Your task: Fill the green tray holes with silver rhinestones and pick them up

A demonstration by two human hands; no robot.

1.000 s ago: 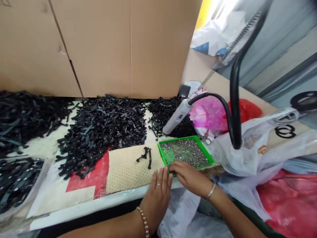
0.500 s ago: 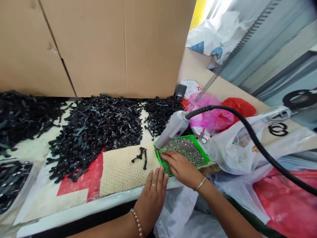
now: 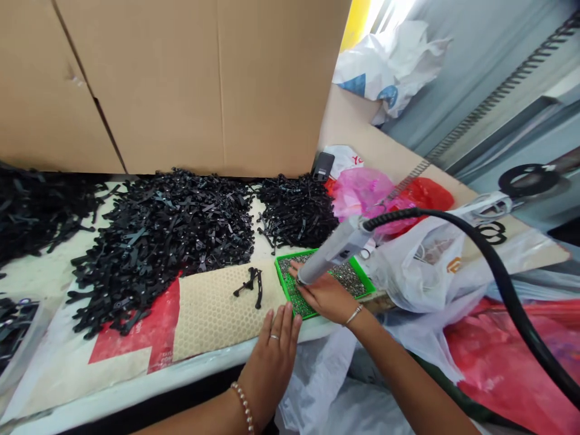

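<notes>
My left hand (image 3: 272, 356) lies flat at the table's front edge, fingers stretched out, by the corner of a beige honeycomb-patterned pad (image 3: 208, 320). A few black parts (image 3: 254, 284) lie on this pad. To the right, a green tray (image 3: 278, 275) holds many small metal pieces (image 3: 351, 278), perhaps screws. My right hand (image 3: 333, 299) is over the tray, its visible fingers stretched out and apart from the thumb. A grey-white electric screwdriver (image 3: 333, 248) slants in front of that hand and hides part of it; I see no grip on the tool.
Large heaps of black parts (image 3: 181, 217) cover the back of the table. Behind them stands a cardboard wall (image 3: 172, 84). A black cable (image 3: 493, 260) arcs from the screwdriver to the right. Plastic bags (image 3: 403, 278) crowd the right side, and a clear bin (image 3: 22, 344) stands at left.
The screwdriver has swung rightward, from beside my right hand to in front of it. My right hand's fingers have spread deeper into the tray. My left hand rests in nearly the same place.
</notes>
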